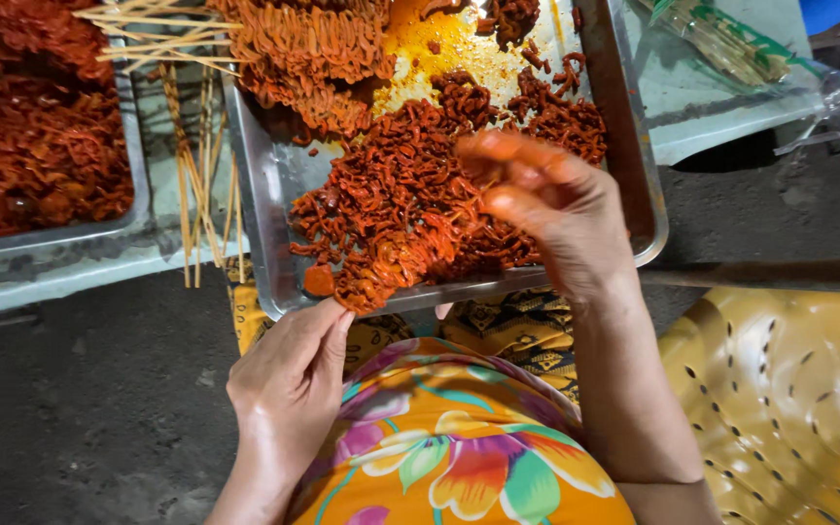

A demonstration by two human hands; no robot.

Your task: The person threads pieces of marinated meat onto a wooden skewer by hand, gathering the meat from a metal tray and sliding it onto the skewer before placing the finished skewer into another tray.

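A metal tray [264, 185] rests partly on my lap and holds a heap of reddish-orange marinated meat strips [381, 204] in oily sauce. My left hand [289, 384] grips the tray's near edge from below, thumb against the rim. My right hand [546, 209] reaches into the heap, its fingers curled around a clump of the strips, smeared with sauce. More lighter orange strips [313, 49] lie at the tray's far side.
A second metal tray [133, 136] full of dark red strips sits at the left on a pale table [70, 277]. Bamboo skewers [196, 165] lie between the trays. A yellow plastic chair [780, 389] stands at the right. A plastic bag of skewers [731, 39] lies top right.
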